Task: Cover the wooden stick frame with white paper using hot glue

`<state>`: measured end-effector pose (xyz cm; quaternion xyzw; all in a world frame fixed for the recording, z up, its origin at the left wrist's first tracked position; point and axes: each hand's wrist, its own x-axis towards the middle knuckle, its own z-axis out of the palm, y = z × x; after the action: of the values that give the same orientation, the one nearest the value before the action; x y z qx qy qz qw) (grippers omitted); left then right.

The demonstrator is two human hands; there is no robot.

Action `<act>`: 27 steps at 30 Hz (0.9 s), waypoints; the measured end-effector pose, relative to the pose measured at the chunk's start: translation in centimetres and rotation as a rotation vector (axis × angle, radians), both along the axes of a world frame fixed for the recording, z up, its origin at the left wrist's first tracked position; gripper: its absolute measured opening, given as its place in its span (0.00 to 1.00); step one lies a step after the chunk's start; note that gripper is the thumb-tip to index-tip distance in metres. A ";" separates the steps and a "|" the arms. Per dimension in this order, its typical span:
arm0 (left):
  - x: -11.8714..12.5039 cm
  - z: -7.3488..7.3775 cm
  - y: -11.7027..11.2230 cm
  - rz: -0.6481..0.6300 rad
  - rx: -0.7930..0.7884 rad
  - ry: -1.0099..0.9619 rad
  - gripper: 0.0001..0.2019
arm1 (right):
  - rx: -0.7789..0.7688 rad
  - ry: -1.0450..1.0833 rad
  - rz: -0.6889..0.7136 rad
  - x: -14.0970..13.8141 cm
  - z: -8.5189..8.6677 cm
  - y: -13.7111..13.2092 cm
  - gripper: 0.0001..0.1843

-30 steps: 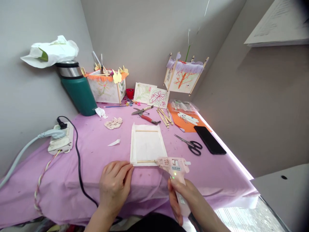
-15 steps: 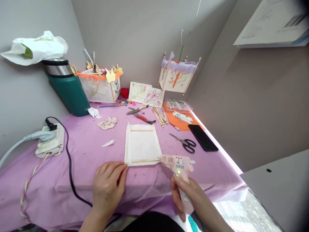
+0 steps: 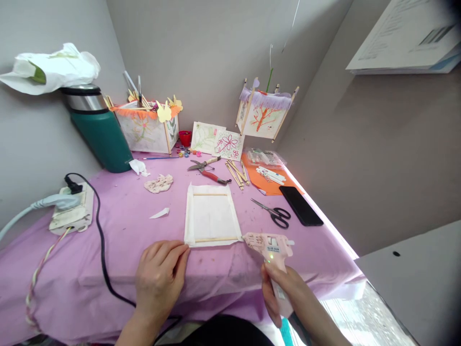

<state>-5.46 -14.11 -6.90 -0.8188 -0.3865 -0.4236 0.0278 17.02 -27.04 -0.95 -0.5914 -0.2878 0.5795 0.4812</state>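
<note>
My right hand (image 3: pixel 284 290) is wrapped round the handle of a pink glue gun (image 3: pixel 271 246), whose nozzle points left, just off the near right corner of a white paper panel (image 3: pixel 211 216). The panel lies flat on the purple cloth with a thin wooden stick (image 3: pixel 216 239) along its near edge and another along its far edge. My left hand (image 3: pixel 160 276) rests palm down on the cloth, fingers stretched out, fingertips touching the panel's near left corner.
Black scissors (image 3: pixel 276 214) and a black phone (image 3: pixel 301 205) lie right of the panel. Pliers (image 3: pixel 211 170), loose sticks (image 3: pixel 237 173), an orange sheet (image 3: pixel 268 180), two paper lanterns, drawn cards and a green flask (image 3: pixel 97 129) stand behind. A power strip (image 3: pixel 70 214) with a black cord (image 3: pixel 103 254) sits left.
The glue gun's nozzle has drawn away to the right, from over the near stick to just beyond the panel's corner. My left hand has stayed at the near left corner.
</note>
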 end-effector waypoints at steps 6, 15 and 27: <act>0.0 0.0 0.0 0.006 -0.011 0.006 0.04 | 0.000 0.005 -0.005 0.0 -0.3 0.1 0.25; -0.1 0.0 0.1 -0.014 -0.025 0.000 0.05 | 0.024 0.109 0.053 -0.6 0.0 -0.1 0.21; 4.6 7.2 -5.3 -0.648 -1.072 -0.425 0.14 | 0.381 -0.071 -0.144 -5.0 1.0 5.8 0.25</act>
<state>-0.91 -19.43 0.28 -0.6929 -0.2751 -0.3118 -0.5891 12.00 -21.22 0.06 -0.5286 -0.3661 0.4576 0.6141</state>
